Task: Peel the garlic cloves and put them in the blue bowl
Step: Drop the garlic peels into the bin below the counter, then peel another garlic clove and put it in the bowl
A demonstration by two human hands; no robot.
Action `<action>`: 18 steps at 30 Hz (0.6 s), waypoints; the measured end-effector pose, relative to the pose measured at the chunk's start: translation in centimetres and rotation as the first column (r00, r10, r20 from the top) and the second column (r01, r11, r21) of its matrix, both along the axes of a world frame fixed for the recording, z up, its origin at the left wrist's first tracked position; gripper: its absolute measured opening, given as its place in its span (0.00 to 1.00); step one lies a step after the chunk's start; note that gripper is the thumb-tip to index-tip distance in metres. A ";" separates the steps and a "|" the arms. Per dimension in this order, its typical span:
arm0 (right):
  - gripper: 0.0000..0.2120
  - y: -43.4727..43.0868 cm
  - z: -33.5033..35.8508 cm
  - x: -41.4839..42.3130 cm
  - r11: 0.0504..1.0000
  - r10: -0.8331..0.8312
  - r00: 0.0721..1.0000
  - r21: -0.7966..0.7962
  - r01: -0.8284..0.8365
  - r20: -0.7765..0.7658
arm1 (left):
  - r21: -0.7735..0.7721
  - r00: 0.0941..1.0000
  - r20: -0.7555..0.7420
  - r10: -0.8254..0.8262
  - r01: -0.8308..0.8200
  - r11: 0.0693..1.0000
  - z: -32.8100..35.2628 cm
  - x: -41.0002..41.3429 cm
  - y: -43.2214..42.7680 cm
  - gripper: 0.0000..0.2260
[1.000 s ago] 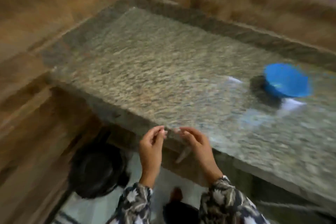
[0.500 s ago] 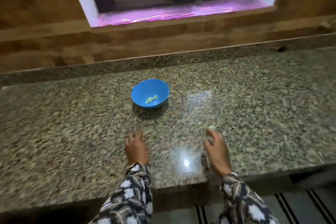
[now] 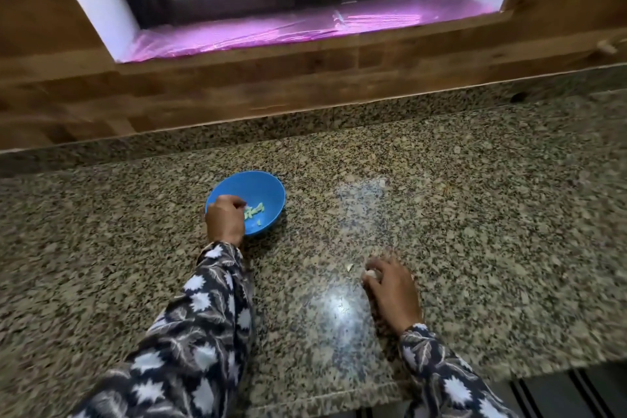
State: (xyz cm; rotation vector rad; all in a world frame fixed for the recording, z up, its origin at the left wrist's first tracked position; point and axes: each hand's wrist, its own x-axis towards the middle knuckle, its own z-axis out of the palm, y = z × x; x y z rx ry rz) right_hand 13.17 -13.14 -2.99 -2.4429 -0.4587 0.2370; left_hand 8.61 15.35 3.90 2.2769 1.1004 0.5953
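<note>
step: drop-off, we judge | left grip [image 3: 224, 220] curled, blue bowl [image 3: 266, 192] just beneath, load we cannot tell | right grip [image 3: 393, 288] pinches garlic clove [image 3: 371, 273] under it | next: peel it

Bare granite runs across the right half and the far left of the worktop [image 3: 475, 214], open to a passing hand. The blue bowl [image 3: 268, 190] stands left of centre. The left hand [image 3: 224, 220] covers its near-left rim, while the far and right rim lie open. The right hand [image 3: 390, 285] rests near the front edge, fingers curled on a garlic clove [image 3: 370, 273], with a scrap of peel [image 3: 349, 267] just beside it. A wooden wall [image 3: 237, 95] closes the far side.
</note>
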 end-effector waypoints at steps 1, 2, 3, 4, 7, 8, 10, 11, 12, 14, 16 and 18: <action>0.11 0.0 0.1 0.0 0.999 -0.011 1.000 0.041 0.011 -0.009 | -0.011 1.000 -0.009 -0.004 0.004 1.000 0.0 0.0 0.3 0.08; 0.10 0.0 0.1 0.1 0.996 -0.020 0.999 0.086 0.022 -0.026 | 0.005 1.000 0.022 -0.005 0.005 1.000 0.2 -0.1 0.1 0.10; 0.09 -0.1 0.0 0.2 0.990 -0.031 0.998 0.136 0.037 -0.050 | 0.040 0.996 0.088 -0.011 0.007 0.999 0.5 -0.3 -0.4 0.10; 0.08 -0.1 -0.1 0.3 0.981 -0.041 0.996 0.187 0.055 -0.077 | 0.065 0.984 0.174 -0.034 0.023 0.998 0.8 -0.6 -1.6 0.11; 0.10 -0.4 -0.7 0.2 0.937 -0.101 0.980 0.315 0.152 -0.173 | -0.007 0.932 0.248 -0.263 0.273 0.962 -0.2 -1.5 -7.7 0.10; 0.11 -0.6 -0.8 0.1 0.919 -0.114 0.973 0.350 0.180 -0.201 | -0.082 0.914 0.204 -0.351 0.373 0.924 -1.4 -1.7 -9.6 0.10; 0.12 -0.9 -0.9 -0.2 0.894 -0.126 0.962 0.392 0.215 -0.242 | -0.227 0.890 0.115 -0.441 0.456 0.861 -4.1 -1.6 -12.6 0.10; 0.12 -1.1 -1.0 -0.2 0.890 -0.133 0.962 0.398 0.222 -0.239 | -0.257 0.885 0.076 -0.459 0.462 0.849 -5.2 -1.3 -13.5 0.10; 0.12 -1.2 -1.1 -0.2 0.892 -0.141 0.963 0.393 0.224 -0.229 | -0.260 0.875 0.042 -0.483 0.476 0.840 -5.9 -1.0 -14.2 0.10; 0.12 -1.4 -1.2 -0.2 0.896 -0.149 0.967 0.385 0.221 -0.208 | -0.221 0.832 -0.017 -0.555 0.538 0.813 -6.5 -0.3 -15.0 0.10; 0.12 -1.4 -1.1 -0.2 0.896 -0.162 0.967 0.381 0.229 -0.198 | -0.141 0.769 -0.106 -0.630 0.616 0.775 -6.6 0.3 -15.3 0.09; 0.12 -1.4 -1.0 -0.2 0.898 -0.178 0.966 0.371 0.238 -0.189 | -0.098 0.738 -0.193 -0.647 0.641 0.761 -6.5 0.6 -15.1 0.08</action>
